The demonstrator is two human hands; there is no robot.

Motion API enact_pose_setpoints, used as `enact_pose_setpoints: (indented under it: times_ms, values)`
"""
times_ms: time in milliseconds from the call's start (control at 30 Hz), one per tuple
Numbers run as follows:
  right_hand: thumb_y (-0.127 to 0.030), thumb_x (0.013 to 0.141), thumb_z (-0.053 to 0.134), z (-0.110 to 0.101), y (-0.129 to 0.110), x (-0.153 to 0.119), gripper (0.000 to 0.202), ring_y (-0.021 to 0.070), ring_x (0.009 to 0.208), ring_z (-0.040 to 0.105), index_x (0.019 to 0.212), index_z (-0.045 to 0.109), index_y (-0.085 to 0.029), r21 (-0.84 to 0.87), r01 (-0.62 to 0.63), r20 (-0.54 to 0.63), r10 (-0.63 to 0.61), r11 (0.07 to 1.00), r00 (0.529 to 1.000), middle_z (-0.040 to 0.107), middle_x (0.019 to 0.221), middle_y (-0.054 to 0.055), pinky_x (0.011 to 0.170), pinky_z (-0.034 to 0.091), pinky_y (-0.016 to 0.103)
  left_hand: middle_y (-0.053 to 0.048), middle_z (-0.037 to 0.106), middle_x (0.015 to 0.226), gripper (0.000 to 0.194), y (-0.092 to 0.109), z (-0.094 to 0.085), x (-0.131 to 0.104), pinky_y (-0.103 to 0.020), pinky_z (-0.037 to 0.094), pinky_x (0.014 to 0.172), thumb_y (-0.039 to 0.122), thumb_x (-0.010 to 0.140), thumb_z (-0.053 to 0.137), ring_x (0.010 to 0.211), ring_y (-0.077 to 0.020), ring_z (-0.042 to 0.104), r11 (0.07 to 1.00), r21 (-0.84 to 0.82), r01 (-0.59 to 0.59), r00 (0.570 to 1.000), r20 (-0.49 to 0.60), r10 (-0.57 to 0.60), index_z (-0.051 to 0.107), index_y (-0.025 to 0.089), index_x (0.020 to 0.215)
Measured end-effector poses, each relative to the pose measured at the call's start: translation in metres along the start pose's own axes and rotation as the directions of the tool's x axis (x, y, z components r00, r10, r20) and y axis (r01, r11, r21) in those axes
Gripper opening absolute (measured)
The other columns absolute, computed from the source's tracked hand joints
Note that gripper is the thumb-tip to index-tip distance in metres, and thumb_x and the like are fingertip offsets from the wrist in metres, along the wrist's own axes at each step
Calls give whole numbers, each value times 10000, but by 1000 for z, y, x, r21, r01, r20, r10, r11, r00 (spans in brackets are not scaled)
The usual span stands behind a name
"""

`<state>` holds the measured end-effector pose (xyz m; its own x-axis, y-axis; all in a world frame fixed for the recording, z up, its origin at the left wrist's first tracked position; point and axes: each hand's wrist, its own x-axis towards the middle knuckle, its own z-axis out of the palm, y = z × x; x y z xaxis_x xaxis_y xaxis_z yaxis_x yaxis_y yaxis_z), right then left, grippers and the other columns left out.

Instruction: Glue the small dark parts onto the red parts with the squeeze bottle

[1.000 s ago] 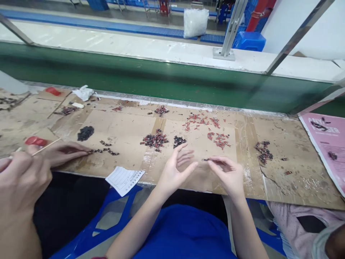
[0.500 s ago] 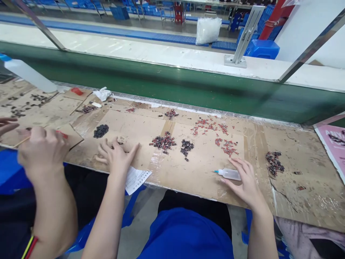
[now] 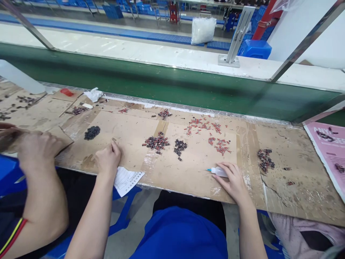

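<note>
My left hand [image 3: 107, 158] is closed on the cardboard, just left of a printed paper slip [image 3: 127, 180]. Its fingers are curled under, and whatever they may hold is hidden. Between the thumb and fingers of my right hand [image 3: 232, 180] lies a small clear squeeze bottle [image 3: 219, 172], on its side with its blue needle tip to the left. Beyond that hand are scattered red parts [image 3: 221, 145]. A pile of small black parts [image 3: 180, 146] and a pile of red-and-black parts [image 3: 156, 141] lie between my hands.
On the left a co-worker's hands [image 3: 37, 145] work over the cardboard. Near them are a black pile [image 3: 92, 132], a red cap [image 3: 67, 92] and a large white bottle [image 3: 21, 77]. More parts [image 3: 266, 160] lie right. A green barrier [image 3: 172, 86] runs along the back.
My left hand has gone from spread fingers to a closed fist. My right hand has closed in around the squeeze bottle. The co-worker's hands have moved lower and closer together. The view has shifted slightly.
</note>
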<state>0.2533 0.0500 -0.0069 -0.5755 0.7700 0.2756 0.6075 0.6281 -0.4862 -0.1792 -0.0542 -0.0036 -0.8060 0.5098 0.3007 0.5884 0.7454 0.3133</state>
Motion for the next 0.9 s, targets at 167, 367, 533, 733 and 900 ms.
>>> enact_pose_setpoints:
  times_ms: [167, 367, 533, 733, 900]
  values:
    - [-497, 881, 569, 3, 2, 0, 357, 290, 962, 650, 1110, 655, -237, 83, -45, -22, 47, 995, 999, 693, 1011, 118, 854, 535, 459, 23, 268, 410, 409, 40, -9, -23, -299, 271, 531, 278, 865, 370, 427, -141, 351, 952, -271, -143, 990, -20, 143, 241, 247, 477]
    - [-536, 868, 547, 2, -1, -9, 414, 279, 918, 691, 1130, 635, -228, 215, -268, -145, 302, 939, 942, 718, 1058, 107, 796, 556, 405, -35, 536, 558, 387, 154, 15, -99, -275, 368, 570, 301, 918, 360, 527, -157, 515, 658, -542, -523, 653, 241, 718, 455, 212, 554]
    - [-509, 912, 457, -1, -6, -21, 470, 270, 1031, 668, 1259, 534, -201, 455, -390, -148, 500, 800, 853, 658, 1213, 135, 853, 542, 413, -67, 608, 708, 309, 193, 27, -128, -280, 394, 585, 407, 893, 487, 647, -195, 587, 545, -554, -629, 460, 300, 836, 574, 189, 692]
    - [-470, 791, 662, 0, -14, -22, 455, 238, 889, 700, 1136, 528, -206, 674, -387, -112, 605, 629, 789, 727, 985, 106, 784, 546, 370, -83, 654, 903, 323, 170, 3, -109, -358, 470, 822, 516, 793, 610, 897, -251, 600, 452, -675, -584, 494, 147, 857, 607, 204, 877]
    - [-431, 683, 757, -5, -18, -18, 384, 220, 779, 679, 958, 638, -191, 729, -362, -165, 663, 580, 730, 736, 887, 74, 712, 529, 347, -122, 651, 968, 259, 97, -24, -77, -472, 420, 963, 370, 864, 476, 999, -296, 586, 803, -478, -356, 900, 54, 432, 624, 176, 949]
